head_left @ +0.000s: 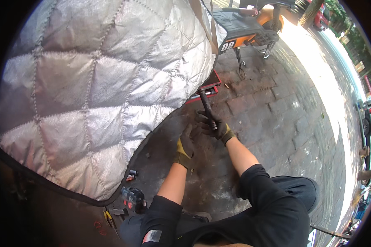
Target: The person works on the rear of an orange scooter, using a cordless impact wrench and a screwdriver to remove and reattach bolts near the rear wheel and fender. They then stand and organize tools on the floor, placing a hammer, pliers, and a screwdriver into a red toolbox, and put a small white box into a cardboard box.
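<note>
My right hand [216, 127], in a dark and yellow glove, is closed around a long dark cylindrical tool [207, 106], whose far end reaches to a red tool drawer [212, 91] under the edge of a quilted silver cover [70, 82]. My left hand [186, 144], gloved the same way, is just left of the right one and lower, fingers apart and slightly curved, holding nothing visible. The drawer is partly hidden by the cover.
A black cordless power tool [134, 199], yellow-handled pliers [108, 218] and small cylinders [132, 175] lie on dark paving [264, 115] at lower left. A black and orange scooter [251, 29] stands at the top. Parked vehicles [365, 119] line the right edge.
</note>
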### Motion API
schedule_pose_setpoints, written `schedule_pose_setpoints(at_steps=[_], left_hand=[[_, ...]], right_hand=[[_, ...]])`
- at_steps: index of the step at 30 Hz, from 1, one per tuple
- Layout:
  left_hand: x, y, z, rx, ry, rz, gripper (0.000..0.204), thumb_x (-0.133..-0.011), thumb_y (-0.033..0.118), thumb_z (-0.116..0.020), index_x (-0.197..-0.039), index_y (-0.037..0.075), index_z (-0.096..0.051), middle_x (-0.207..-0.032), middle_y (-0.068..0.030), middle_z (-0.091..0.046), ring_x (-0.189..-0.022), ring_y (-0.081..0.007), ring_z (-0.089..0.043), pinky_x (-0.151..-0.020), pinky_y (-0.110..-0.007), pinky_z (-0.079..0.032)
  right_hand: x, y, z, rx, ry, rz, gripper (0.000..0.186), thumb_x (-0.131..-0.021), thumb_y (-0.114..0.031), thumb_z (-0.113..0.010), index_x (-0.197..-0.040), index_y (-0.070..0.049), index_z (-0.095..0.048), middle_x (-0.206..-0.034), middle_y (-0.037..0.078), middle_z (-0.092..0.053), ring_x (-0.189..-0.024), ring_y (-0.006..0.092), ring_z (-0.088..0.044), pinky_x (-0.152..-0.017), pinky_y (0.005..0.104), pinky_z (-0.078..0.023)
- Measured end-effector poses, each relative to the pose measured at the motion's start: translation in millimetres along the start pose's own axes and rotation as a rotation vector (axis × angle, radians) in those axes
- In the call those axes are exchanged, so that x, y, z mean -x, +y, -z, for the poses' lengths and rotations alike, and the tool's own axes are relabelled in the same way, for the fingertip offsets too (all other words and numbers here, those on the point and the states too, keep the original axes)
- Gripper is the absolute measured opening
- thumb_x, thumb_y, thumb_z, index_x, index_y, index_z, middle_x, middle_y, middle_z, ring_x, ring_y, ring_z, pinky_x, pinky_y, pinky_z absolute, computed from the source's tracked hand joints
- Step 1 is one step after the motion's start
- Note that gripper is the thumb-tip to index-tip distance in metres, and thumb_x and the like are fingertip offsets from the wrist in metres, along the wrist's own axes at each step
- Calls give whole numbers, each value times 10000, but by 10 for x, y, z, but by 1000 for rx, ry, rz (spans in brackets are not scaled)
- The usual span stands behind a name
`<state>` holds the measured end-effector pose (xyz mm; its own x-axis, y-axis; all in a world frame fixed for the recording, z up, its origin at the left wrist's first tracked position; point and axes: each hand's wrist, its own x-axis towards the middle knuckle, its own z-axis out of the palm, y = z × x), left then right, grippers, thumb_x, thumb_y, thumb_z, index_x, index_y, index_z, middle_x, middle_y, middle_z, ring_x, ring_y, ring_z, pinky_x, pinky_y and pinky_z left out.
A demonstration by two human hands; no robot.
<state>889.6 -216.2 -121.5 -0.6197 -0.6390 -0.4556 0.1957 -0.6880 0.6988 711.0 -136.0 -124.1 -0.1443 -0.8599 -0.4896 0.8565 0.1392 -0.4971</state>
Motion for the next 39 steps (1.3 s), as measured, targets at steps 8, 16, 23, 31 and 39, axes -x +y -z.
schedule_pose_setpoints(at_steps=[8,16,23,31,39], left_hand=[[-138,-118,123,-14,-10,40,537,-1098,509,-552,-1328,50,-707,-1255,-65,-743,-1108,-187,-679,-988,-325,-518],[-49,-128,-10,-44,14,130,549,-1102,507,-547,-1342,34,-685,-1242,-108,-742,-1132,-224,-683,-1017,-367,-522],[-45,-97,87,-114,71,8,535,-1081,498,-585,-1324,31,-686,-1177,-118,-751,-1068,-228,-711,-939,-326,-563],[-57,-138,139,53,6,137,562,-1080,514,-555,-1307,27,-720,-1230,-98,-755,-1073,-198,-707,-903,-311,-544],[-47,-124,-44,-89,8,174,525,-1096,491,-550,-1344,50,-692,-1244,-64,-750,-1140,-204,-686,-977,-328,-531]], right_hand=[[-159,-57,130,156,-249,-2,548,-1074,-412,-617,-1508,-89,-530,-948,21,-725,-626,133,-608,-529,258,-479],[-14,-112,-71,714,266,77,539,-1037,-469,-648,-1422,-103,-564,-1089,111,-734,-908,214,-742,-679,339,-574],[-180,-123,243,32,-215,-24,609,-1100,-391,-602,-1621,-118,-442,-1018,-1,-642,-693,114,-573,-640,260,-515],[-246,-117,166,634,214,51,454,-1045,-387,-633,-1359,-62,-586,-807,11,-671,-541,122,-560,-468,268,-435],[-209,-150,-31,1010,437,-7,560,-1012,-512,-622,-1351,-67,-597,-1005,173,-777,-908,309,-768,-835,444,-595]])
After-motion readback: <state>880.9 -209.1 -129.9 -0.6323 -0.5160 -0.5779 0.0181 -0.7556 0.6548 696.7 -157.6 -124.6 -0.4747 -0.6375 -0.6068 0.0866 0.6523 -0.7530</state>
